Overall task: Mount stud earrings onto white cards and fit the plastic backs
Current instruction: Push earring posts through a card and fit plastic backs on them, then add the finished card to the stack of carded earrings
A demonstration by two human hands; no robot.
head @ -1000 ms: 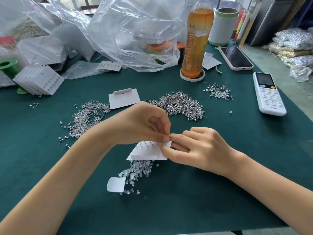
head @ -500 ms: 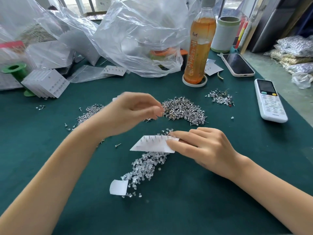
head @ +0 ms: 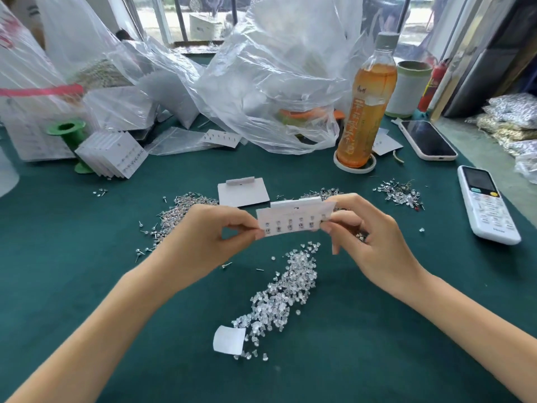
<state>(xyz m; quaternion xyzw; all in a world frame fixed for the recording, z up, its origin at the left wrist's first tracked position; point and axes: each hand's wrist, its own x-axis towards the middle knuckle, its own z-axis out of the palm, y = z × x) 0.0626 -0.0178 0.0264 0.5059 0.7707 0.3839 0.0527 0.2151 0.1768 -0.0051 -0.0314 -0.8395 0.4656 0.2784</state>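
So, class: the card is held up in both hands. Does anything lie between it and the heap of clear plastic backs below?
Nothing visible does. The left hand and right hand pinch the white card by its ends above the table, and only bare green cloth shows between it and the clear plastic backs nearer the person.

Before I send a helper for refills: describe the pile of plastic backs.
On the green table, look nearest the person, below the white card. The plastic backs lie there beside a white paper scrap: clear and glassy, unlike the silver stud heaps farther back.
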